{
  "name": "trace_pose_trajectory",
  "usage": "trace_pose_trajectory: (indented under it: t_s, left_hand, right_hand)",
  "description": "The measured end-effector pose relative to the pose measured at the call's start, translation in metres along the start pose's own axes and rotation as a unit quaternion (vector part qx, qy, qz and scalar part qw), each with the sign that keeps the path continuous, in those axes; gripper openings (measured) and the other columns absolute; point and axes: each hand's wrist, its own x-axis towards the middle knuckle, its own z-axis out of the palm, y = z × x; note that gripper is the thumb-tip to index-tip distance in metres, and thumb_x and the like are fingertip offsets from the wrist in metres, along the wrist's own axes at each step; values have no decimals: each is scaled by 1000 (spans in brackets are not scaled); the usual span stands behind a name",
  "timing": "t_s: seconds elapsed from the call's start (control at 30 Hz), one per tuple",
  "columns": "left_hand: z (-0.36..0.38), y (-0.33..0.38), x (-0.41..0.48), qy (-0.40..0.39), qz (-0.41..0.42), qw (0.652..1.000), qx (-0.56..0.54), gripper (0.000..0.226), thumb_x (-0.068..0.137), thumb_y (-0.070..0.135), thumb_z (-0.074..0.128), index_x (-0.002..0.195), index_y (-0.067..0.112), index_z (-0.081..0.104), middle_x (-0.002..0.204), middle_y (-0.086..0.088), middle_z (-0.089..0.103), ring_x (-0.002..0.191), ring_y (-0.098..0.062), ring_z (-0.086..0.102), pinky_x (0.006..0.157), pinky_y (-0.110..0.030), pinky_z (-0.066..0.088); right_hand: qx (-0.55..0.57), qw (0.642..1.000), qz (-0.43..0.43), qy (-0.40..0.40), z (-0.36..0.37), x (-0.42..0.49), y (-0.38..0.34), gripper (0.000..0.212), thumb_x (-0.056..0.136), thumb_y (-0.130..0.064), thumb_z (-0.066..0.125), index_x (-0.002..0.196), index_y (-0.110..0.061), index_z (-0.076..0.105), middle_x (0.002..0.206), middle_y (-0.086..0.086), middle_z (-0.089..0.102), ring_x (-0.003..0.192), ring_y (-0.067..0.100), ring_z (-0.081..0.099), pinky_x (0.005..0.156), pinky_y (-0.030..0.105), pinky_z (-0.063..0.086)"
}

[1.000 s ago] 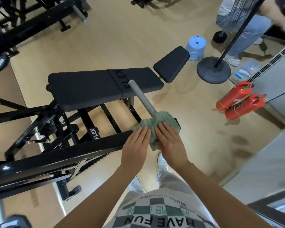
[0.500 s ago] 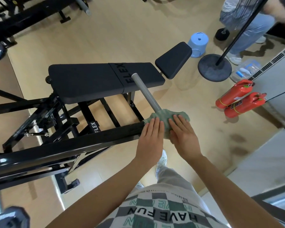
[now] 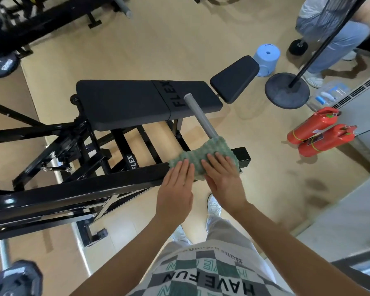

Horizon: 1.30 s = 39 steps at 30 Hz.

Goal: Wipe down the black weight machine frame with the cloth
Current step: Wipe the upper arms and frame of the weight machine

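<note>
While both flat, unclenched hands, left hand point(image 3: 175, 186) and right hand point(image 3: 223, 178), press the cloth point(image 3: 203, 157) near the frame point(image 3: 94, 186) end, it may slide off.

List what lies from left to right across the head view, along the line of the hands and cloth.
Long black metal frame beam → left hand flat on the beam → fluffy green cloth → right hand pressing the cloth → square black beam end → two red fire extinguishers lying on the floor.
</note>
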Motion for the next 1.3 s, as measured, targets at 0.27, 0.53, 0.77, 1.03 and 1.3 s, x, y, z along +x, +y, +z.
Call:
trace_pose_trajectory:
  t_s: [0.27,0.53,0.77,1.03,1.3]
  left_hand:
    - [-10,-66,-46,51,-91,994,13,75,86,18,65,154,3,37,161,-16,36,151,-29,32,123,-48,28]
    - [-12,-88,-65,75,-121,990,18,67,93,30,50,152,-1,39,158,-20,39,149,-31,34,123,-48,27]
    - [-11,-64,-18,121,3,988,-92,38,100,33,56,127,10,69,138,-10,64,130,-26,57,105,-43,47]
    - [-9,-21,47,34,118,976,-182,30,95,23,69,124,14,70,134,-4,65,124,-24,60,98,-44,53]
    - [-23,7,91,-82,164,965,-186,43,97,27,65,140,22,60,144,6,57,127,-16,57,101,-36,50]
  right_hand:
    - [-11,993,-52,-104,27,32,-85,54,101,-34,48,152,-17,41,157,6,42,148,28,32,122,49,24]
    - [-7,992,-81,-95,38,35,-114,56,102,-34,52,154,-18,37,159,6,39,149,27,31,123,47,23]
    - [61,996,61,0,23,-12,-73,49,101,-16,54,149,-11,47,160,8,38,153,24,25,124,47,25]
    - [538,699,470,21,-3,-29,-82,53,105,-18,53,154,-24,34,135,-8,63,131,13,55,104,16,41]
    - [713,422,533,171,-21,7,-56,26,109,-23,42,120,-11,62,106,10,71,96,24,70,96,44,55]
